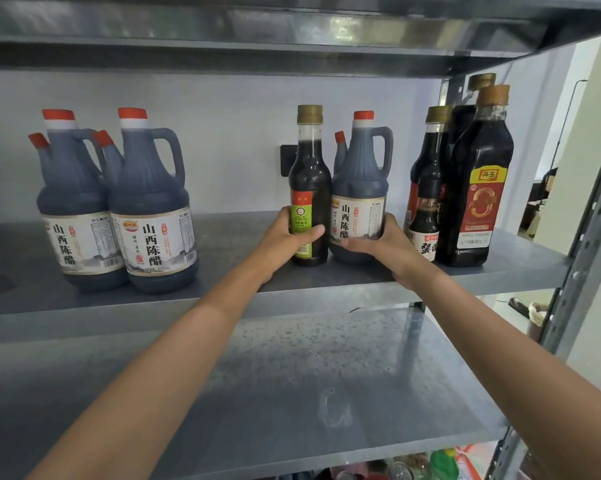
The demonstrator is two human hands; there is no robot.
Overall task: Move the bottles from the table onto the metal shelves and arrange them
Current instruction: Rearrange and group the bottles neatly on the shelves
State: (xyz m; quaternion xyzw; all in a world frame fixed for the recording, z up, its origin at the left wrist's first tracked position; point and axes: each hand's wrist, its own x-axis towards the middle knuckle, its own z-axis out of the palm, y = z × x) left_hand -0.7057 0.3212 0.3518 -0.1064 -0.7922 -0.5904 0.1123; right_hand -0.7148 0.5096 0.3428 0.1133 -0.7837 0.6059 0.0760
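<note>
On the middle shelf (236, 247), the left grip (292, 233) was curled round the label of a slim green-label bottle (309, 161), thumb across its front. The right grip (378, 242) was wrapped low round a red-capped jug (359, 174), with its fingers on the 3 o'clock side.

Both stood upright on the shelf, their long axes running 12 to 6. They touched flank to flank, the jug at 3 o'clock from the slim bottle and its handle pointing to 3 o'clock.

The matching jugs (153, 202) stood well apart at 9 o'clock. The tall dark bottles (476, 174) stood just beside the right grip at 3 o'clock.

So each bottle seemed to sit on the wrong side of its neighbour for sorting by kind. The slim one's likely place lay nearer the right grip and the jug's nearer the left. A swap would probably mean crossing arms or handing over. Slid by their bases, the tall narrow bodies could tip.
</note>
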